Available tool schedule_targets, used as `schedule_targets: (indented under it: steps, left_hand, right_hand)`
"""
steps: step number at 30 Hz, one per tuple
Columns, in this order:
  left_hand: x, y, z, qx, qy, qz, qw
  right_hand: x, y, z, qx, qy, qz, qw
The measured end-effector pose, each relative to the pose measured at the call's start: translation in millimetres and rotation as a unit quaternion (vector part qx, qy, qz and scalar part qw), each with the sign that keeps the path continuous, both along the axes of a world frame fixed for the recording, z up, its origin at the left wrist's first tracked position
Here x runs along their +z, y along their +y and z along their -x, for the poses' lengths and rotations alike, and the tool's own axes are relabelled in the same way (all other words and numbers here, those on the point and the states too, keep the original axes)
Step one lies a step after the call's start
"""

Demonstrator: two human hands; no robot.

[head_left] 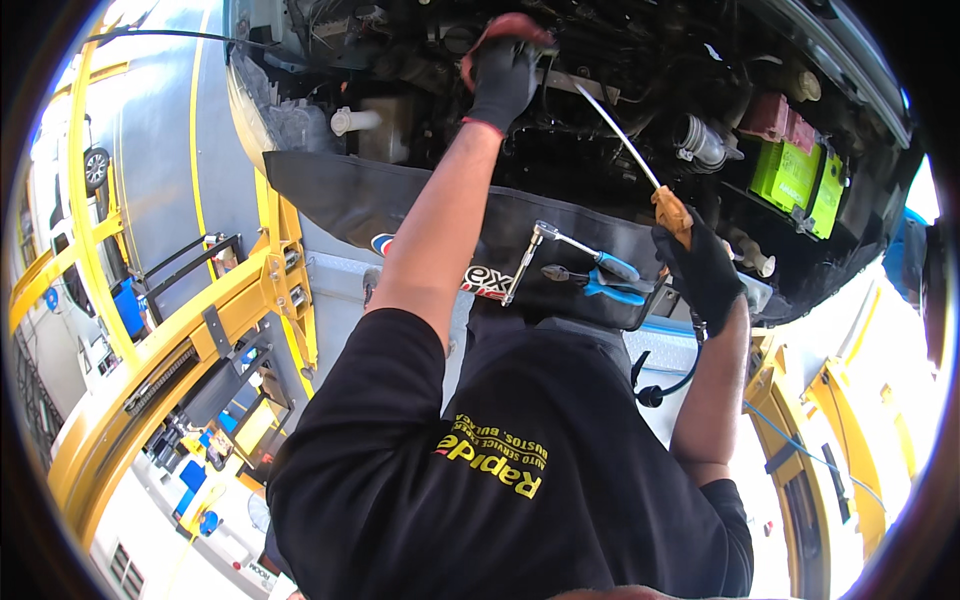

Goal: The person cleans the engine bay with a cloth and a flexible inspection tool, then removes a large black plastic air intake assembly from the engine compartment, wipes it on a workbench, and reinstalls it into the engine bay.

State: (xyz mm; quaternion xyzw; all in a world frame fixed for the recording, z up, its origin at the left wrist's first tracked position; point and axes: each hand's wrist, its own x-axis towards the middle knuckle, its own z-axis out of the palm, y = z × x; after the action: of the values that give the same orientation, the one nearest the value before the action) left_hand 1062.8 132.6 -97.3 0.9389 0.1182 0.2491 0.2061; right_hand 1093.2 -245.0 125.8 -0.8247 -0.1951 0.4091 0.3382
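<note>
Inside the engine bay, my left hand, in a black glove with a red cuff, is closed on a red, cloth-like thing. That thing is blurred, and part of it is behind the hand. My right hand, also gloved, grips a long screwdriver by its amber handle. Its shaft slants up and left toward a metal bracket; whether the tip touches anything I cannot tell. Between my arms, a ratchet with a long extension and blue-handled pliers lie on a black fender cover.
A green battery with a red terminal cover sits at the right of the bay. Left of it is a ribbed grey hose. A white-capped reservoir is at the left. Yellow lift posts stand beyond the car. A black cable hangs below my right hand.
</note>
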Motion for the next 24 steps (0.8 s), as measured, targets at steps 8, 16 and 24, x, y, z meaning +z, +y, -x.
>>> schedule_targets:
  steps: [8, 16, 24]
  left_hand:
    - [55, -13, 27, -0.084, 0.023, -0.026, 0.996]
    - [27, -85, 24, 0.019, 0.115, -0.047, 0.992]
    - [45, -74, 8, -0.047, 0.177, -0.044, 0.982]
  right_hand:
    - [20, -9, 3, 0.007, 0.003, 0.056, 0.998]
    - [45, -45, 2, -0.075, 0.03, 0.13, 0.988]
    - [46, -72, 14, -0.093, 0.042, 0.113, 0.988]
